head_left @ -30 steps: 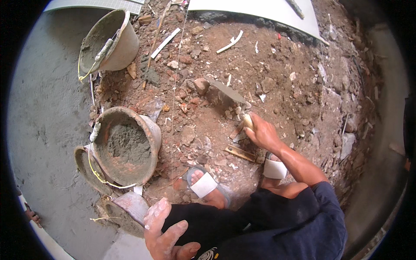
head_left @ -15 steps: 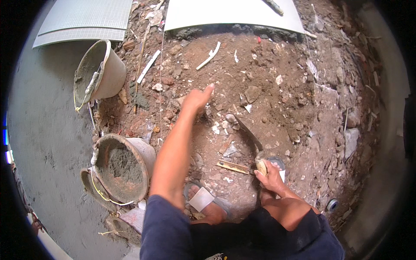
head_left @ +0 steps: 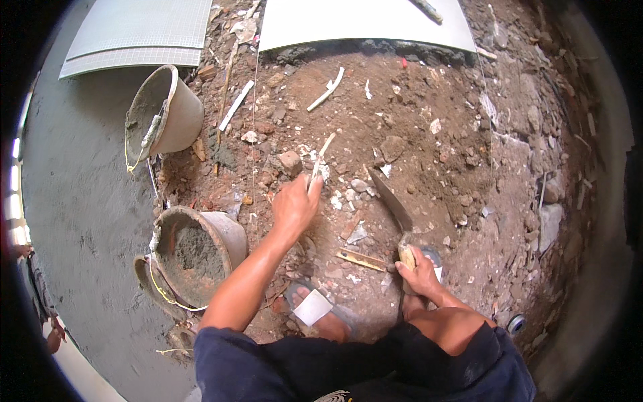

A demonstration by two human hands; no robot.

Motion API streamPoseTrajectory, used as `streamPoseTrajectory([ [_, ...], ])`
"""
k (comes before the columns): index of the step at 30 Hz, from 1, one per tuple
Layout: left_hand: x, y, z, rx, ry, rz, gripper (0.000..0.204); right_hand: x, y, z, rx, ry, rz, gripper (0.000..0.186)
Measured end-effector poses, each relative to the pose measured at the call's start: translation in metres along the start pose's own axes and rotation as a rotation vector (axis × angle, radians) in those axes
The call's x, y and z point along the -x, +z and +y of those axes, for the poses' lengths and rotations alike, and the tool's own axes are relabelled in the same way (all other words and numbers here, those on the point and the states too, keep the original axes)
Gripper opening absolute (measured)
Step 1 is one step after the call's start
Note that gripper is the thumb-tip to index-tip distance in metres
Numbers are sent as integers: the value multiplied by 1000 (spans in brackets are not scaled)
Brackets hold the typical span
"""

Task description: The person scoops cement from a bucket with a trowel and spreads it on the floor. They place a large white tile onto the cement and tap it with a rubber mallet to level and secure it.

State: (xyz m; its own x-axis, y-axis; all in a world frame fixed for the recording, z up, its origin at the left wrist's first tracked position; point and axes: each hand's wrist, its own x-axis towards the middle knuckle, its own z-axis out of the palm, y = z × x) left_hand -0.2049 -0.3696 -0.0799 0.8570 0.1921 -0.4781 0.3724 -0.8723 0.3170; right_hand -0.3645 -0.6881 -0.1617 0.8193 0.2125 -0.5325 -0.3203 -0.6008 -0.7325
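Observation:
My left hand [head_left: 295, 204] is closed on a thin pale strip [head_left: 327, 146] that sticks out past the fingers over the rubble; I cannot make out its material. Lower and to the right, my right hand [head_left: 422, 273] grips the wooden handle of a trowel [head_left: 394, 204]. The trowel's long, dirty blade points up and left, close above the soil. Small white stones [head_left: 348, 194] lie between the two hands. Nearer my feet is a short yellowish bar [head_left: 362, 259] on the ground.
Two mortar-stained buckets, a far one [head_left: 184, 117] and a near one holding grey mortar [head_left: 231, 234], stand left beside wet grey screed [head_left: 74, 201]. A large white tile [head_left: 365, 23] lies ahead, stacked tiles [head_left: 140, 33] far left. A thin string [head_left: 253, 161] crosses the rubble.
My left hand has drawn back toward me and now shows the thin pale strip in its fingers. The right hand keeps hold of the trowel, almost unmoved.

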Motion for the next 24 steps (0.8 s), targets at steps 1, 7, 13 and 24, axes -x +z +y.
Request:
streamPoseTrajectory([
  [1, -13, 10, 6, -21, 9, 144, 54, -1, -1, 0, -12, 2, 4, 59],
  [7, -65, 18, -11, -6, 177, 165, 54, 0, -20, -18, -67, 31, -40, 56],
  [13, 53, -31, -64, -56, 394, -47, 48, -69, -66, -75, 58, -85, 25, 52],
  [24, 262, -53, -224, 172, -607, 1227, 72, -51, -54, -35, 308, -177, 174, 44],
])
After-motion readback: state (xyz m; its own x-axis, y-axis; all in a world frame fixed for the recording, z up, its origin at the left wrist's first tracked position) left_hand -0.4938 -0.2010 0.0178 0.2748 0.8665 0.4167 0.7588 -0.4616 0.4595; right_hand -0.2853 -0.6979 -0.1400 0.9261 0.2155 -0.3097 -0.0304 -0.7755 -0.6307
